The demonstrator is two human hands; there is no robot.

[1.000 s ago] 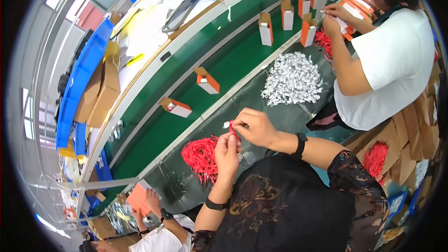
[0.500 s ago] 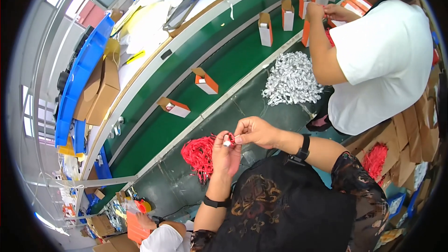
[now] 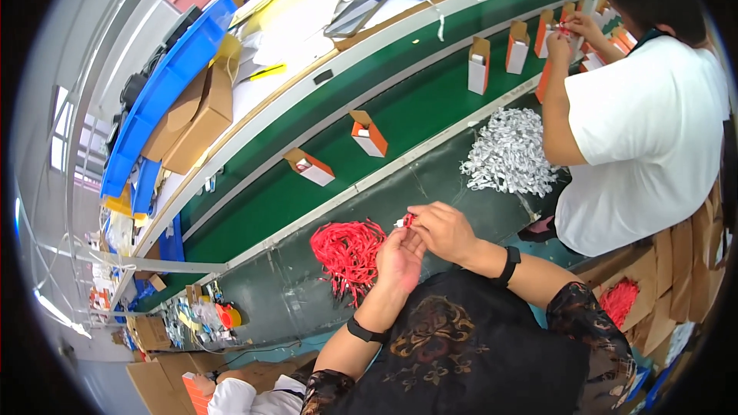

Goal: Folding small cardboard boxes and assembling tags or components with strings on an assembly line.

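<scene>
My left hand (image 3: 400,263) is closed, palm up, fingertips pinching a small red cord (image 3: 410,219) with a white piece on it. From the other side my right hand (image 3: 446,232) grips the same cord, its fingers bent over the end. Both hands are held above the dark work surface. Just left of them lies a pile of red cords (image 3: 346,253) with dark ends. Farther off to the right is a heap of white cords or clips (image 3: 509,152); I cannot make out which.
Open orange-and-white boxes (image 3: 370,141) stand on the green conveyor belt (image 3: 265,207), one lying tilted. A co-worker in a white shirt (image 3: 646,131) handles something small at right; another person (image 3: 250,393) is at lower left. Blue bins (image 3: 165,92) line the far shelf.
The view has shifted, so the belt and boxes appear lower and to the right. My right hand has turned over the red cord. The lower-left person's orange box has moved down and left.
</scene>
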